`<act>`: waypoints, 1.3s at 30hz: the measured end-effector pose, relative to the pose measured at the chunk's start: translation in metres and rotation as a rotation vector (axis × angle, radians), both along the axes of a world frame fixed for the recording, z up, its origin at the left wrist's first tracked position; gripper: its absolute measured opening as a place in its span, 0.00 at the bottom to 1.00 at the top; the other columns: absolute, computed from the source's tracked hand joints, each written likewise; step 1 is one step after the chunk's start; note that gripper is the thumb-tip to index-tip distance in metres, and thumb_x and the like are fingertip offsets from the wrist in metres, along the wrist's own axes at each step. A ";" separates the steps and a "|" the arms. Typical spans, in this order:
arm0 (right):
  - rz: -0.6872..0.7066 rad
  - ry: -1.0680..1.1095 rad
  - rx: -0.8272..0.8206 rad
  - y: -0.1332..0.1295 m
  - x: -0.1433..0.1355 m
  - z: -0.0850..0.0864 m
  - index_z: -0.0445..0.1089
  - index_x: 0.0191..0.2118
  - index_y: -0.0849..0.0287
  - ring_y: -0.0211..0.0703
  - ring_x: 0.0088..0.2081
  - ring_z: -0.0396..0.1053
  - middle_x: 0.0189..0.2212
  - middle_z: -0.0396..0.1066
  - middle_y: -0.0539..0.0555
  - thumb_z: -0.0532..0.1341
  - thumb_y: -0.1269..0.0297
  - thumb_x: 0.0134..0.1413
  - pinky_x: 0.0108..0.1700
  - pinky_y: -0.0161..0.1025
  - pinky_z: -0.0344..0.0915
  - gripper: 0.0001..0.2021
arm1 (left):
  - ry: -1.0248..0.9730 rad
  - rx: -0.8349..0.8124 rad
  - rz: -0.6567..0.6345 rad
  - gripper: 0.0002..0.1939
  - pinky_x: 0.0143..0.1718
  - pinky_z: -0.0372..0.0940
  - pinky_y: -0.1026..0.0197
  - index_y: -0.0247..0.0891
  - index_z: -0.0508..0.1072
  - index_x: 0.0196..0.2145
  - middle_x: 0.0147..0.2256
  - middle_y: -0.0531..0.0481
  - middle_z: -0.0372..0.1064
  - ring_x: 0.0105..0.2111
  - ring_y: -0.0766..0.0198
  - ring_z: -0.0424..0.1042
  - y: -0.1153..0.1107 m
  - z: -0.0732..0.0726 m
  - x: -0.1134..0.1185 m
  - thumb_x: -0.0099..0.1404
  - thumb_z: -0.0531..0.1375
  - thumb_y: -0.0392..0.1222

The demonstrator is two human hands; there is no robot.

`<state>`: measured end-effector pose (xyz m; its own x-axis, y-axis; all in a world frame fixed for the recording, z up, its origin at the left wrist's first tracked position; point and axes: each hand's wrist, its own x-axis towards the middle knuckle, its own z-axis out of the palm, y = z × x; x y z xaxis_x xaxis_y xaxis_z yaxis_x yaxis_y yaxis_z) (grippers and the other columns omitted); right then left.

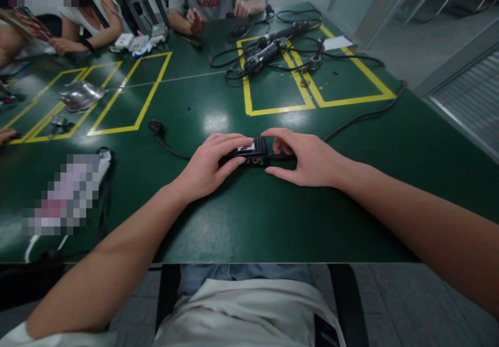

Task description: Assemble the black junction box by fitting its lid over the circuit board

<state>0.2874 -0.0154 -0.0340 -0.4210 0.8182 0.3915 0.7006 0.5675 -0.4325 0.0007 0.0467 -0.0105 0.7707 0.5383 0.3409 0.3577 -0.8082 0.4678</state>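
1. Two hands on one small black box, resting on the green table near the front edge, dead centre.
2. Left hand closed on the box's left end, fingers draped over the top and thumb along the front face; looks like a bracing grip to stop the box sliding.
3. Right hand curled at the box's right end, fingertips meeting where a black cable enters; whether pinching the plug or only touching, cannot tell.
4. White label on top and small sockets on the front face turned toward the wearer, so ports stay readable.
5. Cable runs right and away, up toward the far table edge.
6. Left of the box: loose black plug with its lead, lying apart from the hands.
7. Further left: shiny metal part inside yellow tape outlines.
8. Far centre: dark handheld tools in a tangle of cords, laid across another yellow-taped bay.
9. Far edge: other people seated, their hands on small items; kept separate from the wearer's.
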 end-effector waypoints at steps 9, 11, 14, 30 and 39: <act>0.027 -0.004 0.009 0.002 -0.001 0.000 0.73 0.59 0.56 0.51 0.38 0.75 0.42 0.79 0.57 0.66 0.49 0.65 0.43 0.46 0.69 0.23 | 0.073 0.016 -0.099 0.21 0.65 0.69 0.45 0.40 0.76 0.67 0.63 0.38 0.78 0.61 0.50 0.78 0.002 -0.004 0.004 0.83 0.57 0.47; 0.035 -0.004 0.014 0.002 -0.002 0.000 0.75 0.57 0.55 0.52 0.39 0.76 0.43 0.80 0.57 0.66 0.50 0.66 0.44 0.46 0.69 0.20 | 0.084 0.012 -0.088 0.21 0.66 0.69 0.44 0.41 0.76 0.67 0.63 0.39 0.78 0.62 0.50 0.78 0.001 -0.004 0.004 0.84 0.57 0.48; 0.029 0.001 0.017 0.002 -0.001 -0.002 0.75 0.57 0.55 0.51 0.39 0.76 0.43 0.80 0.57 0.65 0.53 0.67 0.44 0.45 0.69 0.18 | 0.092 0.005 -0.076 0.21 0.66 0.69 0.45 0.42 0.76 0.67 0.63 0.40 0.78 0.62 0.50 0.77 0.001 -0.004 0.004 0.84 0.56 0.49; 0.022 0.004 0.026 0.003 -0.002 -0.001 0.76 0.57 0.56 0.51 0.39 0.76 0.41 0.80 0.57 0.64 0.54 0.68 0.44 0.45 0.70 0.17 | 0.020 0.000 -0.026 0.20 0.65 0.71 0.45 0.41 0.79 0.65 0.60 0.39 0.76 0.59 0.51 0.76 0.000 -0.005 0.003 0.83 0.57 0.45; 0.028 -0.007 0.033 0.002 -0.001 -0.002 0.76 0.56 0.56 0.50 0.38 0.75 0.40 0.79 0.56 0.63 0.54 0.68 0.43 0.44 0.68 0.17 | 0.038 0.001 -0.025 0.18 0.64 0.72 0.46 0.41 0.81 0.62 0.57 0.41 0.80 0.58 0.51 0.78 0.000 -0.003 0.003 0.82 0.60 0.47</act>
<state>0.2860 -0.0139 -0.0356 -0.4465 0.7928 0.4149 0.6874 0.6008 -0.4081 0.0034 0.0464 -0.0134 0.7962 0.5185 0.3117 0.3549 -0.8175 0.4535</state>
